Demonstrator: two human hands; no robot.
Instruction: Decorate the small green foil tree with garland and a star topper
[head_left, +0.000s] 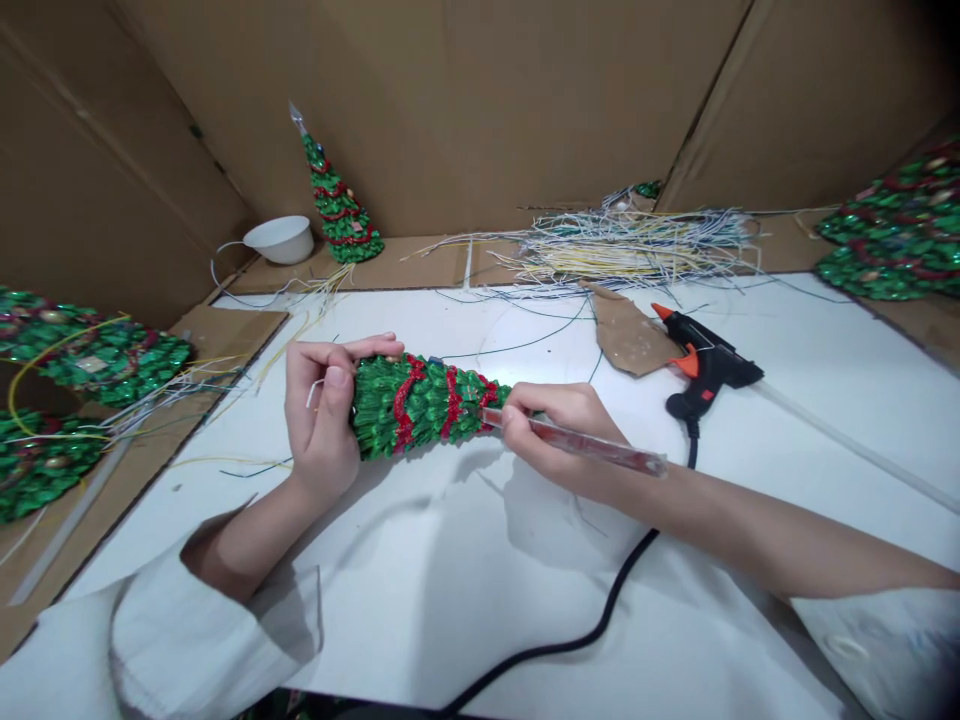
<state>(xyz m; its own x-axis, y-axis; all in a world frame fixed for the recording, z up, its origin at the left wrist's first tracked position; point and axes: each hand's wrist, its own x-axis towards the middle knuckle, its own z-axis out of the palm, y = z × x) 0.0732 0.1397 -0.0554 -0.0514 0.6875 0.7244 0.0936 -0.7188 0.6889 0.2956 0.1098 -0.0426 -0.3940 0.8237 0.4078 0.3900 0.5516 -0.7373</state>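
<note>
In the middle of the frame, a small green tree (420, 405) with red garlands lies on its side between the two hands, its broad base toward the left of the frame and its narrow end toward the right. The left hand (322, 415), left of centre, is cupped round the base, its thumb against the base's underside and its fingers half bent along the far edge, so the tree sits directly to the right of its palm.

The right hand (559, 430), right of centre, is closed in a pinch on a slim reddish stick (592, 447). The stick's tip meets the tree toward its narrow end, which runs in behind the fingers; whether those fingers touch it too, I cannot tell.

Below them spreads a white surface (465, 580). At the right of the frame a black glue gun (712, 360) with an orange nozzle lies beside a torn piece of cardboard (630, 335). A heap of thin wires (637, 245) fills the upper right centre. In the upper left, a second tree (343, 205) stands upright next to a white cup (283, 240).
</note>
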